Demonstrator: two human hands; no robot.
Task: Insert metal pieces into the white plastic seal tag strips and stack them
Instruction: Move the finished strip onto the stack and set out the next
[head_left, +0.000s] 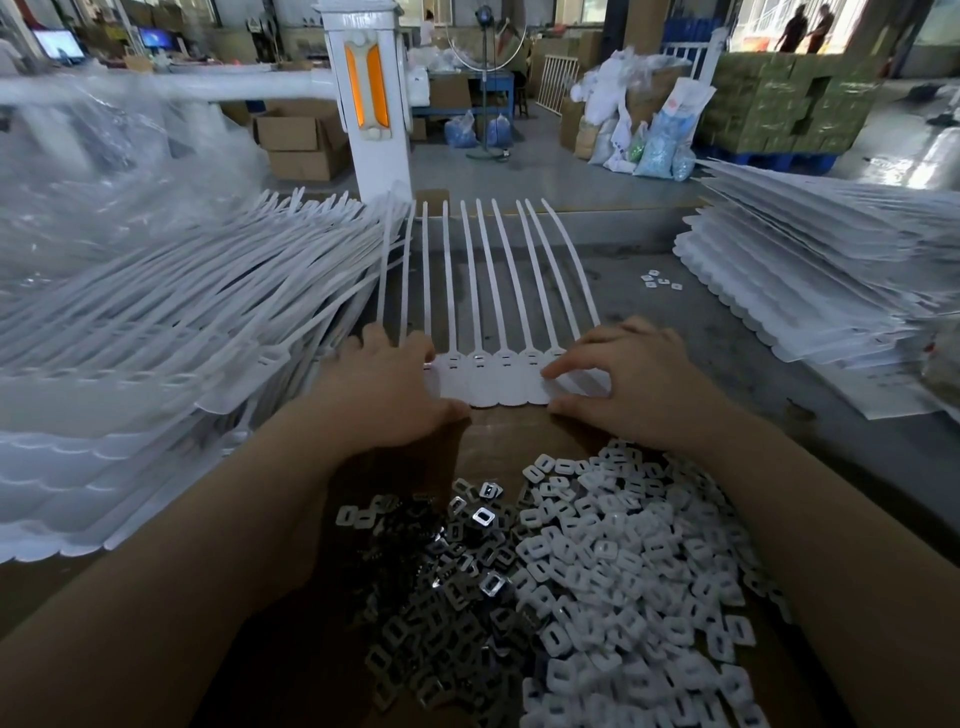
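Workshop clutter of cartons and sacks fills the background beyond the grey counter (727, 332). On it, directly ahead of the heap of metal pieces (457, 561), lies the strip of seal tags (493, 382), likely set close so pieces travel little. Its flat heads face the person; the long tails run straight away from the heap. The left hand (387, 387) presses the strip's left end with fingers flat, probably steadying it. The right hand (631, 374), fingers extended, touches the right end. Stacked strips (156, 322) lie left of the heap.
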